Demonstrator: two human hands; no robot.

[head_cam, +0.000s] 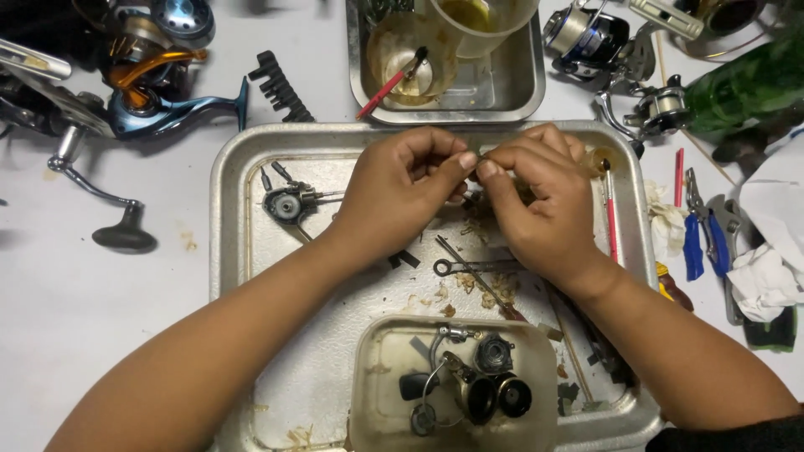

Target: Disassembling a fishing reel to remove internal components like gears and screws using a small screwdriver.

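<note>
We are looking straight down on both hands meeting above the far edge of the large dented metal tray [230,218], and everything turns on the gap between them: a small thin metal part [479,159], too tiny to make out clearly, is pinched right where the fingertips meet. Our left hand [402,188] is curled almost shut, thumb and forefinger nipping one end; our right hand [540,201] is likewise closed to a fine pinch on the other end, so the part lies dead centre, neither hand nearer. Its long axis seems to run left to right, from one pinch to the other, though we cannot be sure. Below the hands on the tray floor lie a slim open-ended spanner [469,268] and, toward the near edge, a clear plastic tub [377,393] of dark reel parts. A small grey reel body [286,203] sits near the tray's left edge, well apart from the hands.
</note>
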